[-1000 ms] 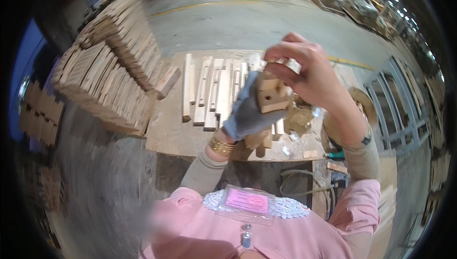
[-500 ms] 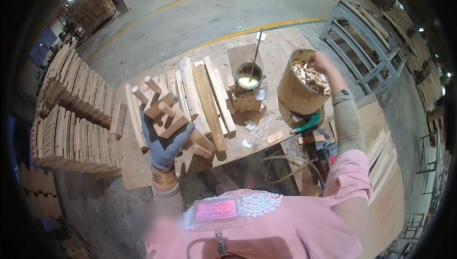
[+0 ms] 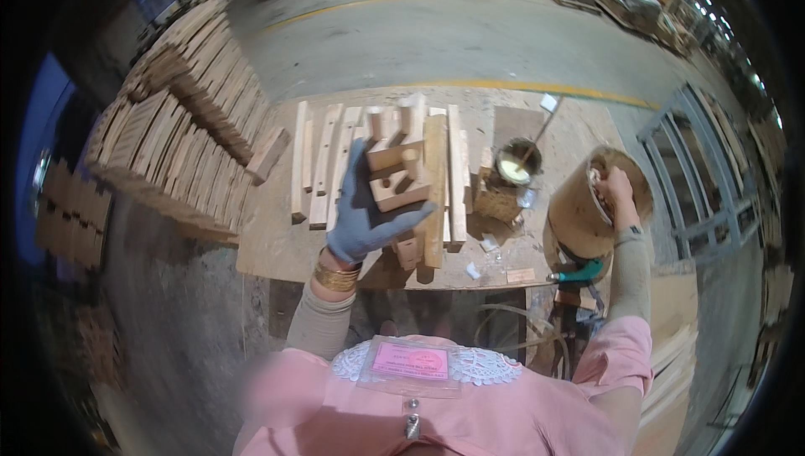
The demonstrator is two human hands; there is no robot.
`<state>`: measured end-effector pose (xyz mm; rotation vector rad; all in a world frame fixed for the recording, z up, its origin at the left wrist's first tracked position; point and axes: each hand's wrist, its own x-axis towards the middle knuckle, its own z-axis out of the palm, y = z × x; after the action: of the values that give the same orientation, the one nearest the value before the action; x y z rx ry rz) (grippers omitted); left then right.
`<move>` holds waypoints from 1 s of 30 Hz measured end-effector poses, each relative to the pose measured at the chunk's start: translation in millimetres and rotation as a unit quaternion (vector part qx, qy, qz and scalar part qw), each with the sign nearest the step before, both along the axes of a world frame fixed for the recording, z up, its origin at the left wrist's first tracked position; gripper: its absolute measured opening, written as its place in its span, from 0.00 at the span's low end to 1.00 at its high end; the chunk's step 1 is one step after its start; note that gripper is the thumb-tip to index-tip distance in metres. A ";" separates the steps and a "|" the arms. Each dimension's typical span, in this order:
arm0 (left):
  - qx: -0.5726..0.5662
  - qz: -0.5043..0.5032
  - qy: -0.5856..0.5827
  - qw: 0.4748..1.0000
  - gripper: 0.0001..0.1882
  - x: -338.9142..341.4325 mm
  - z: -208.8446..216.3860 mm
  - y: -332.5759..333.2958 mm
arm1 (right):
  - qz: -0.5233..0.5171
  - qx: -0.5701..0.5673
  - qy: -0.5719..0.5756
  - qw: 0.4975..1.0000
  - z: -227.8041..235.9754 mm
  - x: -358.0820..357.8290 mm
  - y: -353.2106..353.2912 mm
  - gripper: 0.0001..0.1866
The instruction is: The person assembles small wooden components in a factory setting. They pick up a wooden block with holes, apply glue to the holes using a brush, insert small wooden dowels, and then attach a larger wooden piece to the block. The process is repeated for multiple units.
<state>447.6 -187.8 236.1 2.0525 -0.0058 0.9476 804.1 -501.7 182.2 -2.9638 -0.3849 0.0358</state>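
My left hand (image 3: 356,225), in a grey-blue glove, is closed around light-wood blocks (image 3: 402,198) that have drilled holes. Round wooden pegs point up and away from them, and the far ends are blurred. My bare right hand (image 3: 618,187) reaches inside the mouth of a round brown tub (image 3: 579,219). Its fingers are curled in among small wooden dowels (image 3: 597,177), and what they grip is hidden. Beneath the left hand, wooden bars (image 3: 433,196) lie side by side on the worktable (image 3: 272,242).
A pot of pale glue (image 3: 518,172) with a stick (image 3: 547,125) in it stands between the bars and the tub. A green-handled tool (image 3: 583,271) lies at the table's front edge. Tall stacks of wooden parts (image 3: 180,158) rise at left; a grey metal rack (image 3: 700,175) stands at right.
My view has turned, so the table appears farther right and lower. The left hand still holds the blocks, now tipped differently. My right hand remains in the tub, its fingers deeper toward the dowels.
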 end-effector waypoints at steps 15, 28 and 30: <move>-0.056 -0.032 -0.151 0.986 0.52 15.8 -8.2 -10.6 | 0.184 0.603 0.016 0.776 66.8 -40.3 31.8 0.11; 0.024 -0.002 -0.059 0.998 0.33 4.6 26.4 -8.0 | 0.574 0.297 -0.182 0.741 195.0 -283.1 184.2 0.10; 0.004 -0.002 -0.063 0.998 0.31 3.2 27.0 -8.9 | 0.567 0.313 -0.176 0.742 194.5 -286.1 186.6 0.10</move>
<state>450.8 -196.7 263.1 1.9962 -0.0815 1.0740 517.9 -315.2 376.7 -1.6657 -1.7535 -0.4235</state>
